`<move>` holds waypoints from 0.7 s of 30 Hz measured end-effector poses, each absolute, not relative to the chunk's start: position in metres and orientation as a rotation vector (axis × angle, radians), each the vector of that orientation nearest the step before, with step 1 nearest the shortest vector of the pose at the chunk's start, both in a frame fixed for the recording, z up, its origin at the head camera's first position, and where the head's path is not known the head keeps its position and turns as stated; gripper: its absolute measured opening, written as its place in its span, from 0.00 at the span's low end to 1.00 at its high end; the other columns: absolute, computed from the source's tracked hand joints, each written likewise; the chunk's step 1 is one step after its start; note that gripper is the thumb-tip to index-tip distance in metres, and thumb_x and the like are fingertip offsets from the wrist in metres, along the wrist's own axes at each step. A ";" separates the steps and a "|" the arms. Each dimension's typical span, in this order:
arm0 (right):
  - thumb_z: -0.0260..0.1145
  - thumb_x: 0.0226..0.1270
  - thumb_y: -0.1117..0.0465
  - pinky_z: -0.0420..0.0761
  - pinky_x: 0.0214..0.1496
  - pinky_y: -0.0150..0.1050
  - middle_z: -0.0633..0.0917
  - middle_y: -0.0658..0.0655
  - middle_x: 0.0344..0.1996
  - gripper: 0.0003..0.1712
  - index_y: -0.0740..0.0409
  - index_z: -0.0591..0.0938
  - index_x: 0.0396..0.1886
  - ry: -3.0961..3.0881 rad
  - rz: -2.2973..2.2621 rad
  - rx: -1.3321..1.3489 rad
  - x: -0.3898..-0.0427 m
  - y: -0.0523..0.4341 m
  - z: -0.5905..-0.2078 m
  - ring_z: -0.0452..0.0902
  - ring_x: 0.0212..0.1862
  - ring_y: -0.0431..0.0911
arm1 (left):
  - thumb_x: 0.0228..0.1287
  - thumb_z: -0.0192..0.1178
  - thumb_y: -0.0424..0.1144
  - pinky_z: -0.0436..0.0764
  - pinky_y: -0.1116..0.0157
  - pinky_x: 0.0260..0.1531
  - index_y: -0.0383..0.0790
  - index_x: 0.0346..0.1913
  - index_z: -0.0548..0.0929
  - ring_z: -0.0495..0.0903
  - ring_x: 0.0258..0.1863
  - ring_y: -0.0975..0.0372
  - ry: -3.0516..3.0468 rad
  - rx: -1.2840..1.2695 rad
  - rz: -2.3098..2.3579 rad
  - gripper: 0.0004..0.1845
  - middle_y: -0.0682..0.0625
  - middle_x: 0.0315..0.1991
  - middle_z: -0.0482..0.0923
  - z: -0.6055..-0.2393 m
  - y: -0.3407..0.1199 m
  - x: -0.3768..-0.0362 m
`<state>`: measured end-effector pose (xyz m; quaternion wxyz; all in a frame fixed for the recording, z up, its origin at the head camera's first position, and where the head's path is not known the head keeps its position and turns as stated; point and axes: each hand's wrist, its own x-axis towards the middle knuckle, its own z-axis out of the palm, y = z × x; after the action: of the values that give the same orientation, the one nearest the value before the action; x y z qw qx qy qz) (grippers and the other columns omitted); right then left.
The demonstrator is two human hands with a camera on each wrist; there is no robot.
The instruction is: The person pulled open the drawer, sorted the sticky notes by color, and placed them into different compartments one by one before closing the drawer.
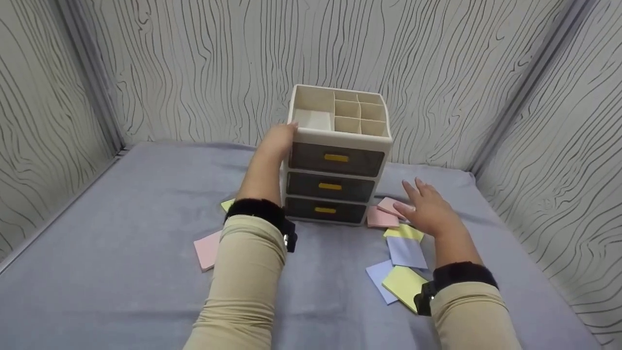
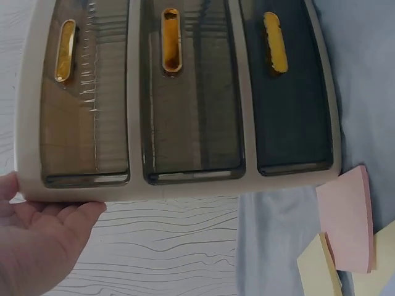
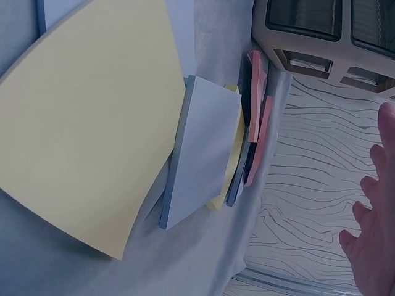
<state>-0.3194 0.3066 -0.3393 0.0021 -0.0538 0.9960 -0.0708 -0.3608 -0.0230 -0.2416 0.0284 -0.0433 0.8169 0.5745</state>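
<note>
A white desktop drawer organizer (image 1: 340, 138) stands near the back of the table. It has three dark drawers with yellow handles, all closed, and a divided top tray. My left hand (image 1: 278, 141) holds its upper left corner; in the left wrist view that hand (image 2: 49, 231) has its fingers against the side wall near the top edge. To the organizer's right, my right hand (image 1: 430, 209) hovers with spread fingers and holds nothing. Below and beside it lie pink (image 1: 382, 217), yellow (image 1: 406, 287) and blue (image 1: 407, 253) sticky note pads, some overlapping.
A pink pad (image 1: 208, 250) and a partly hidden yellow-green pad (image 1: 227, 204) lie left of the organizer, near my left forearm. A grey-blue cloth (image 1: 141, 218) covers the table. Wood-patterned panels (image 1: 194, 73) enclose the back and both sides.
</note>
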 end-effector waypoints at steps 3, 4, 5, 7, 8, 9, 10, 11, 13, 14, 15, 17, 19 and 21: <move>0.42 0.61 0.28 0.47 0.63 0.65 0.44 0.67 0.70 0.48 0.52 0.47 0.72 3.123 -0.223 -0.174 -0.320 0.306 -0.337 0.38 0.69 0.66 | 0.70 0.36 0.53 0.58 0.50 0.63 0.35 0.65 0.63 0.60 0.65 0.50 2.464 -0.170 1.815 0.30 0.42 0.66 0.60 -0.239 -0.023 -0.360; 0.43 0.62 0.29 0.47 0.63 0.65 0.45 0.67 0.70 0.48 0.52 0.47 0.72 3.126 -0.226 -0.186 -0.320 0.305 -0.335 0.38 0.68 0.66 | 0.70 0.36 0.53 0.57 0.50 0.63 0.34 0.65 0.63 0.60 0.65 0.50 2.447 -0.179 1.825 0.30 0.42 0.66 0.60 -0.239 -0.023 -0.360; 0.44 0.62 0.30 0.48 0.63 0.64 0.46 0.67 0.70 0.47 0.52 0.47 0.72 3.130 -0.226 -0.200 -0.319 0.304 -0.334 0.40 0.68 0.65 | 0.70 0.37 0.53 0.57 0.50 0.63 0.34 0.65 0.63 0.60 0.65 0.51 2.435 -0.183 1.833 0.30 0.42 0.66 0.60 -0.239 -0.023 -0.360; 0.46 0.63 0.32 0.50 0.63 0.63 0.50 0.68 0.69 0.45 0.53 0.50 0.72 3.150 -0.215 -0.236 -0.318 0.303 -0.329 0.43 0.68 0.65 | 0.70 0.37 0.52 0.57 0.51 0.63 0.34 0.65 0.63 0.60 0.65 0.51 2.429 -0.189 1.836 0.30 0.42 0.66 0.60 -0.238 -0.023 -0.360; 0.47 0.64 0.34 0.52 0.63 0.63 0.53 0.68 0.68 0.44 0.55 0.52 0.71 3.167 -0.210 -0.258 -0.318 0.302 -0.325 0.46 0.67 0.65 | 0.70 0.37 0.52 0.57 0.51 0.63 0.34 0.65 0.63 0.59 0.65 0.51 2.425 -0.191 1.839 0.29 0.42 0.66 0.60 -0.238 -0.024 -0.360; 0.49 0.65 0.36 0.53 0.63 0.62 0.56 0.69 0.67 0.43 0.56 0.54 0.70 3.185 -0.196 -0.282 -0.317 0.301 -0.322 0.49 0.67 0.65 | 0.70 0.37 0.52 0.56 0.51 0.63 0.34 0.65 0.63 0.59 0.65 0.51 2.421 -0.188 1.839 0.29 0.42 0.66 0.60 -0.238 -0.024 -0.360; 0.50 0.65 0.38 0.54 0.63 0.61 0.59 0.69 0.65 0.41 0.58 0.57 0.69 3.205 -0.187 -0.301 -0.316 0.299 -0.318 0.52 0.66 0.65 | 0.71 0.36 0.52 0.56 0.51 0.64 0.34 0.65 0.63 0.59 0.65 0.51 2.422 -0.183 1.835 0.29 0.43 0.66 0.59 -0.238 -0.024 -0.360; 0.52 0.66 0.40 0.56 0.62 0.61 0.62 0.70 0.63 0.38 0.60 0.61 0.67 3.229 -0.173 -0.320 -0.315 0.298 -0.314 0.55 0.64 0.64 | 0.71 0.36 0.52 0.56 0.52 0.64 0.34 0.65 0.63 0.58 0.66 0.51 2.425 -0.176 1.832 0.29 0.42 0.66 0.59 -0.238 -0.024 -0.361; 0.54 0.66 0.45 0.62 0.60 0.59 0.70 0.70 0.58 0.33 0.63 0.68 0.62 3.293 -0.144 -0.377 -0.314 0.295 -0.307 0.62 0.61 0.63 | 0.71 0.36 0.53 0.55 0.51 0.64 0.35 0.65 0.62 0.57 0.66 0.51 2.409 -0.175 1.838 0.30 0.43 0.67 0.59 -0.238 -0.023 -0.361; 0.55 0.66 0.47 0.65 0.57 0.59 0.73 0.69 0.54 0.29 0.63 0.71 0.59 3.329 -0.127 -0.412 -0.313 0.292 -0.303 0.66 0.58 0.62 | 0.71 0.36 0.53 0.55 0.51 0.64 0.35 0.66 0.62 0.57 0.66 0.51 2.403 -0.166 1.843 0.30 0.43 0.67 0.58 -0.238 -0.023 -0.361; 0.56 0.66 0.49 0.68 0.54 0.58 0.77 0.68 0.51 0.26 0.64 0.74 0.55 3.367 -0.109 -0.452 -0.313 0.290 -0.300 0.70 0.54 0.61 | 0.71 0.36 0.53 0.55 0.51 0.64 0.35 0.66 0.62 0.57 0.66 0.51 2.405 -0.164 1.838 0.30 0.43 0.67 0.58 -0.239 -0.023 -0.361; 0.58 0.65 0.52 0.74 0.47 0.54 0.81 0.64 0.42 0.20 0.63 0.79 0.47 3.465 -0.066 -0.568 -0.313 0.284 -0.295 0.76 0.46 0.58 | 0.70 0.36 0.54 0.54 0.50 0.64 0.36 0.66 0.62 0.57 0.66 0.51 2.395 -0.176 1.840 0.30 0.44 0.67 0.59 -0.240 -0.023 -0.361; 0.61 0.62 0.55 0.77 0.39 0.51 0.83 0.61 0.33 0.14 0.62 0.81 0.39 3.568 -0.042 -0.717 -0.313 0.277 -0.290 0.79 0.37 0.54 | 0.70 0.35 0.54 0.54 0.50 0.64 0.37 0.66 0.62 0.58 0.66 0.51 2.399 -0.179 1.829 0.30 0.44 0.67 0.59 -0.240 -0.024 -0.360; 0.64 0.59 0.58 0.77 0.33 0.47 0.82 0.58 0.27 0.10 0.61 0.81 0.32 3.665 -0.046 -0.893 -0.314 0.268 -0.288 0.78 0.31 0.52 | 0.70 0.35 0.55 0.55 0.49 0.63 0.38 0.66 0.62 0.58 0.66 0.51 2.408 -0.180 1.817 0.30 0.44 0.66 0.60 -0.240 -0.024 -0.359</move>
<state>-0.3135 0.2682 -0.2878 -0.3101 -0.2252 0.9236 -0.0117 -0.3592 -0.0244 -0.2399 0.0601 -0.0596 0.7954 0.6002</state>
